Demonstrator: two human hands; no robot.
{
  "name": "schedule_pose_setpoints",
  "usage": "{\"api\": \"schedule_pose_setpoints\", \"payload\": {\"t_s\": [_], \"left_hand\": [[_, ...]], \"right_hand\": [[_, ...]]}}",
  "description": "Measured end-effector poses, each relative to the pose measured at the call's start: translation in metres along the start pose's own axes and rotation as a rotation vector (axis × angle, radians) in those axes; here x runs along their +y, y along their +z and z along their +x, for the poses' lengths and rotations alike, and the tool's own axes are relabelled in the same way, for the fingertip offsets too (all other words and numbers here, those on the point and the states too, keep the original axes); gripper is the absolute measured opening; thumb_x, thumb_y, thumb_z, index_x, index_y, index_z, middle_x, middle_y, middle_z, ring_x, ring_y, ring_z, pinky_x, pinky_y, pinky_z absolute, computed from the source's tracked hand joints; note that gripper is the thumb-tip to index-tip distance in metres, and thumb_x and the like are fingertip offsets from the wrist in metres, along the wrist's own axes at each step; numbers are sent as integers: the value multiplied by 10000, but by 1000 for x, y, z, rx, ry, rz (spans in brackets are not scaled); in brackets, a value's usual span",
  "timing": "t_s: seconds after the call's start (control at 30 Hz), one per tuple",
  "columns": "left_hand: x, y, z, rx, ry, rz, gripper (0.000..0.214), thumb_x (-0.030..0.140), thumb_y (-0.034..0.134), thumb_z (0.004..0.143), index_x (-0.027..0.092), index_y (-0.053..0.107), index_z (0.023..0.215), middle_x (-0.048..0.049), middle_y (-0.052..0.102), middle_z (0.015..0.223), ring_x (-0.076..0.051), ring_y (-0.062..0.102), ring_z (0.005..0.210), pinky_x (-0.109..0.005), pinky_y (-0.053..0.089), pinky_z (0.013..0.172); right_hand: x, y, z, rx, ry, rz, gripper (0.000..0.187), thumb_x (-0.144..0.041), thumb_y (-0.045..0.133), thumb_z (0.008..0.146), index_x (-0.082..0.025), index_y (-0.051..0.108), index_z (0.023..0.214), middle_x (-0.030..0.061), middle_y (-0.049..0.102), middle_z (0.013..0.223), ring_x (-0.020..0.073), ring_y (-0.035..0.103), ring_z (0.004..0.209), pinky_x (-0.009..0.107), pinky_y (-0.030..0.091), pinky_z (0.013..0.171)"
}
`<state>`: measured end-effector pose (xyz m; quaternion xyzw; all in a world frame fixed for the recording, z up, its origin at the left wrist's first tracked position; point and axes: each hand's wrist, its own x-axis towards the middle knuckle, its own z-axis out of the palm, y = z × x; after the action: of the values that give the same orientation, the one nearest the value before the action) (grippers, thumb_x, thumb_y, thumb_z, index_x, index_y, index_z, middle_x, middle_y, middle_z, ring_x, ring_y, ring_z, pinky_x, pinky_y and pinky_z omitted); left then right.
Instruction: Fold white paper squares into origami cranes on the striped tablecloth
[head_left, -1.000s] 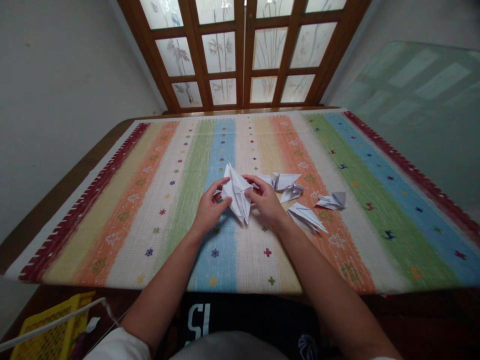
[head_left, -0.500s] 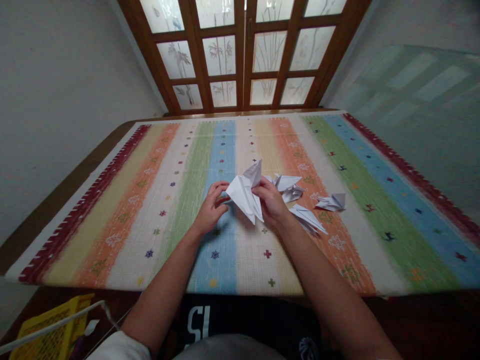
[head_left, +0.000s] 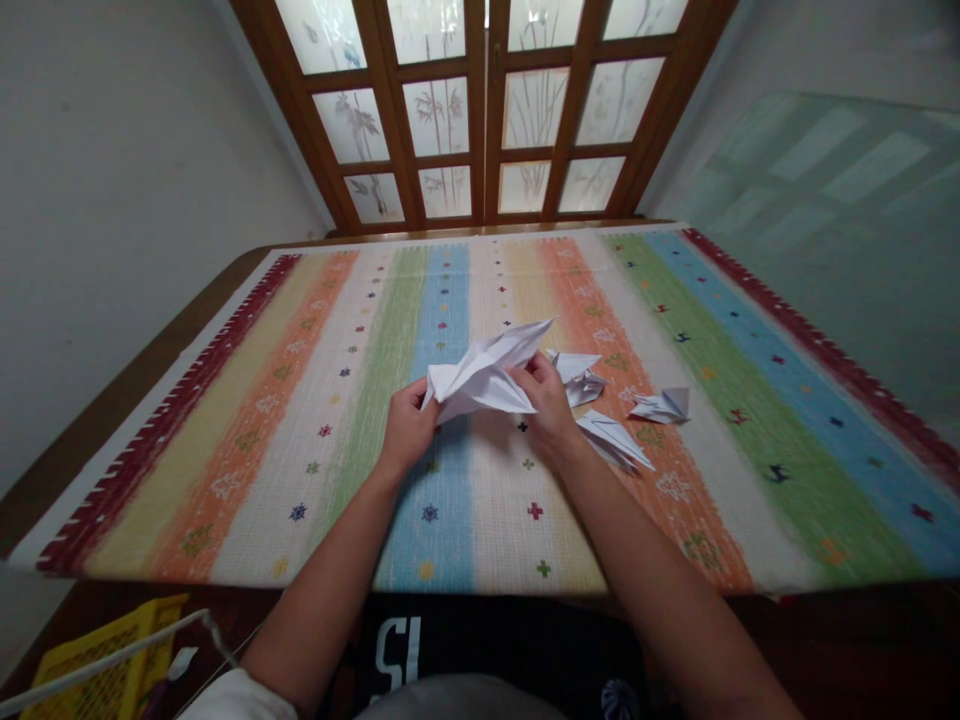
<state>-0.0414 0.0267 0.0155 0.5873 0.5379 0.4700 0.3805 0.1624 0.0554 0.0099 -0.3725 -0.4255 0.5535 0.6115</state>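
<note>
Between my hands, above the table, is a folded white paper figure (head_left: 484, 372) with pointed flaps, like an origami bird. My left hand (head_left: 411, 425) pinches its left end between thumb and fingers. On the other side, my right hand (head_left: 546, 405) is closed on its right part. To the right of my right hand lie more folded paper figures: one pointed piece (head_left: 616, 440) close to the wrist, a small crumpled-looking one (head_left: 585, 386) just behind the hand, and another (head_left: 661, 405) farther right.
A striped tablecloth (head_left: 315, 465) covers the table. Wooden doors with patterned glass panes (head_left: 525, 110) stand beyond the far edge. A yellow plastic basket (head_left: 97, 660) sits below the near left edge, beside a white cord or bar.
My left hand has gone from being open beside the paper figure to pinching its left end. The figure has turned and now lies more sideways between both hands.
</note>
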Motion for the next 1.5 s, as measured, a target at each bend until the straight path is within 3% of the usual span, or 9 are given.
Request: {"api": "schedule_pose_setpoints", "payload": {"t_s": [0.2,0.47,0.67,0.83,1.0,1.1,1.23,1.3,1.5], "left_hand": [[0,-3,1,-50,-52,25,729,889,519,905,200,590,681,-1,475,600,-148,411,552,-275,296,494],[-6,-8,7,15,19,260,549,595,489,1044,210,546,656,-18,509,630,-200,495,658,-289,324,589],[-14,-11,10,-9,-26,333,543,542,463,1036,222,488,598,-9,468,597,-192,449,628,-301,283,620],[-20,-22,15,2,-37,295,567,627,500,996,236,486,586,-30,504,619,-209,453,645,-315,298,635],[-23,-31,22,59,-26,280,565,606,541,991,241,441,571,-14,452,606,-194,418,624,-312,266,597],[-19,-29,23,83,0,286,527,571,565,986,240,437,596,4,426,598,-185,417,615,-303,266,592],[-9,-30,17,136,13,387,154,363,604,955,216,597,911,-17,600,758,-201,554,696,-296,385,677],[-6,-36,12,191,-4,463,170,291,629,922,215,569,1062,-32,635,850,-212,596,733,-316,443,734],[-12,-59,-9,124,88,689,127,148,539,905,205,624,980,-124,670,1004,-308,667,1020,-445,535,990]], "right_hand": [[0,-9,3,-9,75,-55,616,-436,906,737,-319,490,1175,20,774,1039,231,760,874,300,598,672],[-8,-14,2,70,-75,-219,797,-271,826,777,-393,412,1447,57,643,1325,152,704,768,257,594,602],[-11,-24,7,-94,-165,-426,220,-311,679,875,-273,804,1051,70,616,1194,213,640,923,346,615,718],[-6,-33,13,-167,-154,-688,288,-199,592,851,-263,865,915,83,567,1026,279,594,1024,492,538,1016],[-4,-34,17,-188,-51,-597,270,-317,580,895,-235,777,729,61,553,861,248,563,848,372,537,768],[-4,-33,18,-201,-33,-532,259,-415,723,815,-224,654,654,1,522,712,196,511,726,317,484,702],[-6,-33,18,-247,-3,-502,242,-258,818,600,-217,638,756,-8,622,828,179,575,788,307,494,766],[-8,-32,17,-273,15,-478,281,-165,738,589,-215,671,857,10,663,917,183,603,817,309,505,782],[-1,-24,14,-369,-58,-683,526,-53,573,609,-208,789,1063,66,700,1111,212,648,919,349,545,884]]}}
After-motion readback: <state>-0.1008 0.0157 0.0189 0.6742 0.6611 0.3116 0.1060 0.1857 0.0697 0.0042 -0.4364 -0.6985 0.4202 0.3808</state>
